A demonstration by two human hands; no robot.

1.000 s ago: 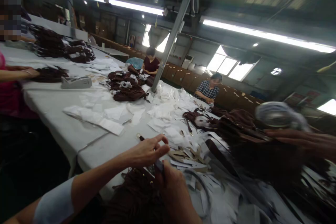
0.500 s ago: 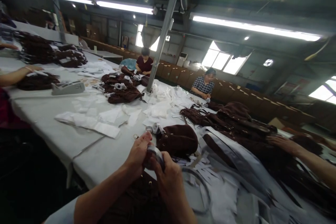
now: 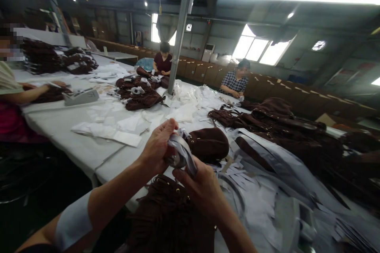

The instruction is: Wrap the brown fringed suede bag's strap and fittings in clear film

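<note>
A shiny grey strip curves in a loop between my two hands, above the table. My left hand grips its upper left part, fingers closed. My right hand is closed around the lower right end, thumb toward me. Whether the strip is film, tape or a strap I cannot make out. Below my hands lies a dark brown fringed bag with small gold-coloured eyelets. Just beyond them rests a rounded brown bag, grey wrapping at its left end.
Brown bags are heaped at the right and beyond the white tabletop's middle. White paper scraps lie around a metal post. A grey tape dispenser stands at left. Co-workers sit left and across the table.
My hands have moved up a little, and the grey strip now shows as a longer loop between them. The view has shifted, showing more of the fringed bag. The co-worker's hand at right has left view.
</note>
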